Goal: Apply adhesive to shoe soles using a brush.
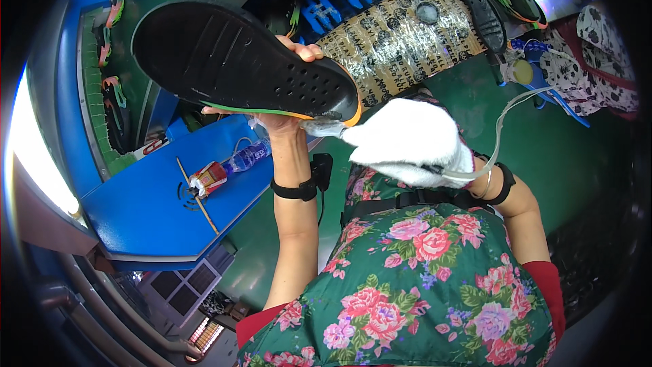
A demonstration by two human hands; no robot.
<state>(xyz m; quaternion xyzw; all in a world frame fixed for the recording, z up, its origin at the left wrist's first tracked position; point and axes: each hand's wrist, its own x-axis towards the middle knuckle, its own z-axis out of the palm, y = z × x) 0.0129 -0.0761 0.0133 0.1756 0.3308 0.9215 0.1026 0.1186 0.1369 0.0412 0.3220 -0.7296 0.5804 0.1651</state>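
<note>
A black shoe sole (234,61) with an orange and green edge is tilted up in front of me, its holed underside showing. My left hand (280,122) is closed round it from behind; fingertips show over the far edge and the thumb along the near one. My right hand (411,139), in a white glove, grips a tool with a pale, brush-like tip (322,128) that meets the sole's near edge by its orange end. The glove hides the tool's handle. A clear hose (499,126) runs from the right hand off to the right.
A blue table (129,221) at left bears a thin stick (207,214), a red wrapped item (209,178) and a plastic bottle (250,155). Soles line a green conveyor (92,88). Ahead lies taped cardboard (401,41) with another sole (481,13). Patterned cloth (591,54) hangs right.
</note>
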